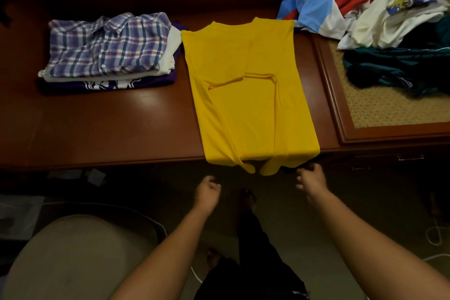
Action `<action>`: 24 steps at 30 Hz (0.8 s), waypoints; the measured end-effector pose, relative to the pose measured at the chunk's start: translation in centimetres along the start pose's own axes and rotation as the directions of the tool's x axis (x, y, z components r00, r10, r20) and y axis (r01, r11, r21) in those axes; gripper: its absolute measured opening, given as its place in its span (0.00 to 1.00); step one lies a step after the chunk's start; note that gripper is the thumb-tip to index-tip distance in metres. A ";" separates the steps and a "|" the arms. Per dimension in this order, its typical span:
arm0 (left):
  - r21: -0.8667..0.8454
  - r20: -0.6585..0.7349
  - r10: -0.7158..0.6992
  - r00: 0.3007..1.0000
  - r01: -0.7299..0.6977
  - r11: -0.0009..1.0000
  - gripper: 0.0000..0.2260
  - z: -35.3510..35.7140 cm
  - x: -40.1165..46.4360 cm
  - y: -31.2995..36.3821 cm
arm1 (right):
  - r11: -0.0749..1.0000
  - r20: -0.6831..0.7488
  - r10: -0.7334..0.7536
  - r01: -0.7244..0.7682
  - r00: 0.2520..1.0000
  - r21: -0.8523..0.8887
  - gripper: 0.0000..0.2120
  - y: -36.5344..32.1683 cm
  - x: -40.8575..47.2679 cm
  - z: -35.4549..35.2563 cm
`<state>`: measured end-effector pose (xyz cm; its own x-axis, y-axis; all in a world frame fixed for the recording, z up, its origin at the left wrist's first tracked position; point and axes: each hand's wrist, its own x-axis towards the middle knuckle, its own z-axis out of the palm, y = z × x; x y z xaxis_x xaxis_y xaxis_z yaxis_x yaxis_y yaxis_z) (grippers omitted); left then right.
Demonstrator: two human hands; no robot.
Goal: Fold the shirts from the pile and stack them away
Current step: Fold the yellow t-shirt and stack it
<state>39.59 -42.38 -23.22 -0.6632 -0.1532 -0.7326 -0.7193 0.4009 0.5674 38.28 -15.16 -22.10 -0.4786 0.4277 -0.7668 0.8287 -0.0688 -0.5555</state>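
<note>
Long brown table (97, 126), and the yellow shirt (246, 105) lies mid-table, sides folded in, hem draping over the near edge. Unfolded pile (379, 14) far right, folded stack (109, 53) left. Below the hem, left hand (207, 191) hangs loosely curled, empty; right hand's (311, 180) grip — cannot tell.

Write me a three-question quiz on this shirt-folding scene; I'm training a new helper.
1. True or false: the yellow shirt hangs over the table's near edge.
2. Which lies atop the folded stack: A) plaid shirt B) purple shirt?
3. Fill in: the unfolded pile sits to the yellow shirt's ____.

Key: 1 true; 2 A; 3 right.
</note>
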 end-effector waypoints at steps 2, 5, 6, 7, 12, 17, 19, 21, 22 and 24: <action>-0.127 -0.015 -0.108 0.994 0.105 0.986 0.28 -1.0 0.8 0.8 | 0.998 -0.013 -0.002 0.003 1.000 0.061 0.32 -0.7 0.4 -0.4; -0.161 0.067 -0.135 0.989 0.144 0.976 0.35 -0.9 1.1 1.9 | 0.996 0.053 -0.002 -0.003 0.999 0.084 0.31 -1.4 0.6 -0.6; -0.173 0.101 -0.128 0.987 0.144 0.974 0.34 -0.5 1.0 2.3 | 0.998 0.079 -0.011 0.006 0.997 0.064 0.27 -1.4 0.5 -0.6; -0.184 0.125 -0.111 0.986 0.133 0.974 0.31 -0.2 1.0 2.6 | 0.999 0.096 -0.021 0.018 0.995 0.032 0.23 -1.5 0.5 -0.6; -0.205 0.018 -0.051 0.999 0.053 0.977 0.12 0.0 0.2 2.4 | 0.996 0.172 -0.052 0.065 0.984 -0.066 0.17 -0.5 -0.4 -0.8; -0.180 -0.103 -0.005 0.995 -0.013 0.984 0.05 -3.4 -0.4 -0.4 | 0.997 0.275 -0.013 0.033 0.961 -0.066 0.24 1.3 -2.2 0.4; -0.144 -0.077 -0.009 0.997 -0.002 0.990 0.10 -3.9 -0.6 -1.2 | 0.998 0.311 0.032 -0.015 0.950 -0.057 0.27 2.2 -2.7 0.7; -0.140 -0.040 -0.030 0.999 0.024 0.990 0.14 -3.9 -0.8 -1.6 | 0.998 0.329 0.052 -0.034 0.943 -0.061 0.28 3.0 -2.9 0.8; -0.140 -0.030 -0.041 0.999 0.037 0.989 0.14 -3.9 -0.8 -1.8 | 0.998 0.329 0.048 -0.028 0.943 -0.063 0.28 3.2 -3.0 0.9; -0.145 -0.017 -0.058 0.998 0.055 0.988 0.14 -3.9 -0.9 -1.9 | 0.998 0.307 0.023 -0.006 0.951 -0.057 0.26 3.3 -3.3 1.0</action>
<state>40.70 -46.55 -22.20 -0.6238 -0.1915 -0.7578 -0.7771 0.2566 0.5747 42.27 -17.73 -21.71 -0.5250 0.1284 -0.8413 0.8468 -0.0200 -0.5315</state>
